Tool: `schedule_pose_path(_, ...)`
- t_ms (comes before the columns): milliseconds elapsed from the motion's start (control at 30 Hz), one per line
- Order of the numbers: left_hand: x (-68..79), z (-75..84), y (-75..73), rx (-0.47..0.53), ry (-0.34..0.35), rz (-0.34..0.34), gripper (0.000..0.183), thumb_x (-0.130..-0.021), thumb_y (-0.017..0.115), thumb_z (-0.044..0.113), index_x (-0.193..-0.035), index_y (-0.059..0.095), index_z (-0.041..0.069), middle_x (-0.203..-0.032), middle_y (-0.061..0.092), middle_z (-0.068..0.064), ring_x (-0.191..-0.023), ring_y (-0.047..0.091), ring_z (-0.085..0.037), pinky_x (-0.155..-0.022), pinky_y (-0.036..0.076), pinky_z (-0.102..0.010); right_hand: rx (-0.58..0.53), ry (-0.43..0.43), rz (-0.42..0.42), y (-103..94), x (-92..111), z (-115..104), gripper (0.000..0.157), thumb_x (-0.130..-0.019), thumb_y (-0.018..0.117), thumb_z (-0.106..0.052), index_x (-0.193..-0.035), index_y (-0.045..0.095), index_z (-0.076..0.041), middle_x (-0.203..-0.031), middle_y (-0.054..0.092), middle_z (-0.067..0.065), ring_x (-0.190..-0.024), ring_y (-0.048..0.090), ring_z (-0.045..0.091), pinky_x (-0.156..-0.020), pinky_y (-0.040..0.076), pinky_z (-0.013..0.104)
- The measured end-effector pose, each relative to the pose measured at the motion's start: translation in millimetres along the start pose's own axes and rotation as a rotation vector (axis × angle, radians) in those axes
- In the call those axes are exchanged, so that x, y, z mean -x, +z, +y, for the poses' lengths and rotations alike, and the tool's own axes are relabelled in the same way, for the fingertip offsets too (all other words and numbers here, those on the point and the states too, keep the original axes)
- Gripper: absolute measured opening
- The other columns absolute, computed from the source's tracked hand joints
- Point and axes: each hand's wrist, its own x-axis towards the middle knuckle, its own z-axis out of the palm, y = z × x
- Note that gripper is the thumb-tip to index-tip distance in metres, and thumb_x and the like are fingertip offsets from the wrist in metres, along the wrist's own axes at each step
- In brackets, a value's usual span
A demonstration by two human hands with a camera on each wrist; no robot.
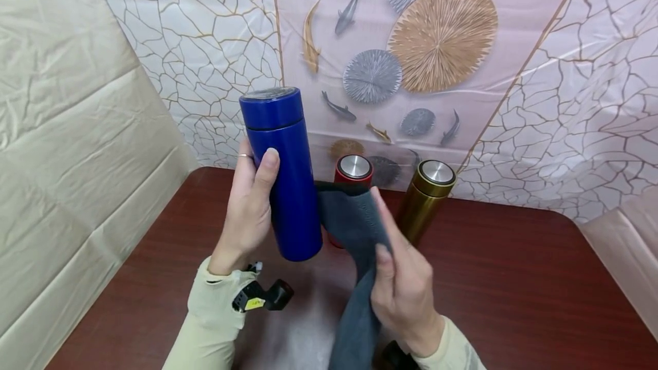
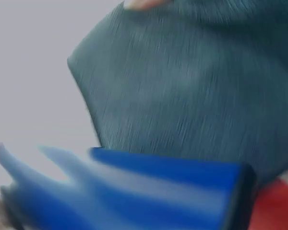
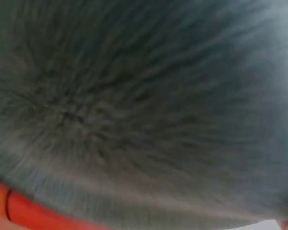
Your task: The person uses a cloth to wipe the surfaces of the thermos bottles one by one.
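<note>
My left hand (image 1: 241, 221) grips a blue thermos bottle (image 1: 293, 187) above the table, its thumb across the front. The bottle leans slightly, with its lid uppermost. My right hand (image 1: 406, 290) pinches a dark grey-green cloth (image 1: 354, 221) between thumb and fingers. Its upper end overlaps the bottle's right side in the head view, and the rest hangs down. In the left wrist view the cloth (image 2: 182, 96) spreads behind the blurred blue bottle (image 2: 153, 184). The cloth (image 3: 144, 105) fills most of the right wrist view and hides my right fingers there.
Behind the cloth stands a red thermos bottle (image 1: 354, 168), partly hidden by it. A gold thermos bottle (image 1: 424, 201) is to its right. The dark red-brown table (image 1: 524, 267) ends at a patterned curtain (image 1: 329, 27) at the back.
</note>
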Motion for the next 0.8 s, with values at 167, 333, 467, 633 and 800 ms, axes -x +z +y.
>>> schedule_pose_path(167, -7.8, -1.0, -17.6, -0.141, -0.095, -0.051, 0.059, -0.103, 0.056, 0.042, -0.152, 0.034, 0.017, -0.139, 0.055, -0.012, -0.12, 0.061, -0.026, -0.1, 0.053, -0.038, 0.015, 0.089, 0.063, -21.5, -13.5, 7.0, 0.039, -0.108, 0.045, -0.009, -0.134, 0.053, 0.019, -0.13, 0.065, 0.03, -0.128, 0.064, 0.024, -0.109, 0.048, 0.025)
schedule_pose_path(333, -14.3, -5.9, -32.6, -0.277, -0.218, -0.114, 0.058, -0.102, 0.064, 0.027, -0.151, 0.038, 0.014, -0.143, 0.056, -0.009, -0.129, 0.057, -0.023, -0.112, 0.046, -0.043, 0.13, 0.209, 0.005, -43.6, -18.9, 14.5, 0.038, -0.107, 0.046, -0.007, -0.142, 0.053, 0.009, -0.115, 0.074, 0.024, -0.102, 0.072, 0.007, -0.093, 0.051, 0.016)
schedule_pose_path(467, -20.7, -17.8, -39.5, -0.36, -0.253, -0.142, 0.06, -0.095, 0.074, 0.024, -0.147, 0.045, 0.016, -0.136, 0.061, -0.008, -0.125, 0.062, -0.022, -0.109, 0.049, -0.043, 0.239, 0.263, 0.016, -58.3, -20.7, 23.4, 0.036, -0.108, 0.046, -0.009, -0.139, 0.059, 0.003, -0.059, 0.054, 0.005, -0.052, 0.031, -0.006, -0.058, 0.032, 0.015)
schedule_pose_path(633, -25.8, -33.5, -45.8, -0.494, -0.319, -0.122, 0.065, -0.089, 0.081, 0.034, -0.143, 0.05, 0.018, -0.132, 0.063, -0.006, -0.123, 0.064, -0.026, -0.106, 0.052, -0.046, 0.237, 0.334, 0.014, -71.1, -23.9, 31.1, 0.037, -0.107, 0.045, -0.006, -0.14, 0.061, -0.005, -0.102, 0.076, 0.015, -0.089, 0.066, -0.007, -0.082, 0.047, 0.01)
schedule_pose_path(800, -28.7, -43.8, -52.0, -0.578, -0.333, -0.117, 0.073, -0.083, 0.087, 0.03, -0.144, 0.049, 0.014, -0.133, 0.063, -0.008, -0.122, 0.066, -0.028, -0.106, 0.052, -0.046, 0.245, 0.362, 0.023, -80.0, -27.2, 36.2, 0.036, -0.107, 0.047, -0.007, -0.139, 0.062, -0.007, -0.131, 0.069, 0.016, -0.123, 0.065, 0.007, -0.104, 0.046, 0.015)
